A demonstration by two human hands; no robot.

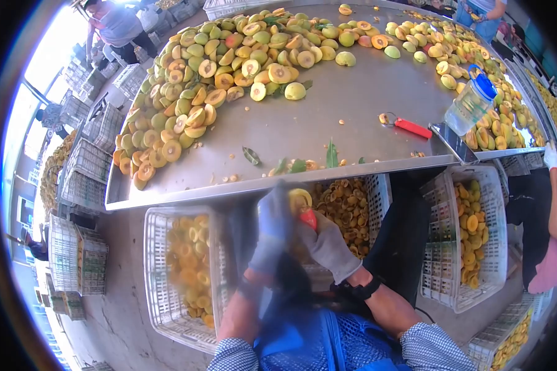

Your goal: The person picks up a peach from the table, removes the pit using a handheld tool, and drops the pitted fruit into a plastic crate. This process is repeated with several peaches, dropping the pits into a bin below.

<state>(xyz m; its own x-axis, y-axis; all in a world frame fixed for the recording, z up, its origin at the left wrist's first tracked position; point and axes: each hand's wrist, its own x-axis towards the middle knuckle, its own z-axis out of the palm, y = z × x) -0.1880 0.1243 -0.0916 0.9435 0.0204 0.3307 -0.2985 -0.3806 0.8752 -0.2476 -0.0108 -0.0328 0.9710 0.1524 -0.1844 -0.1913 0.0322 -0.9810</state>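
Both my hands are gloved and close together over a crate, just below the table's near edge. My right hand (332,246) is closed round a small tool with a red handle (309,217). A yellow fruit (300,199) shows at the tool's upper end, between the hands. Motion smears my left hand (275,219), beside the fruit, so its fingers cannot be made out. Beneath and behind the hands, a crate holds many cut fruit pieces (348,207). On the metal table (278,136) lies a big heap of green and yellow fruit (216,62), many cut in half.
White crates of fruit stand at left (216,272) and right (498,247) of my legs. A red-handled tool (413,128), a phone (453,143) and a blue-lidded container (469,106) lie near the table's right end. A co-worker's gloved hand (551,154) is at far right.
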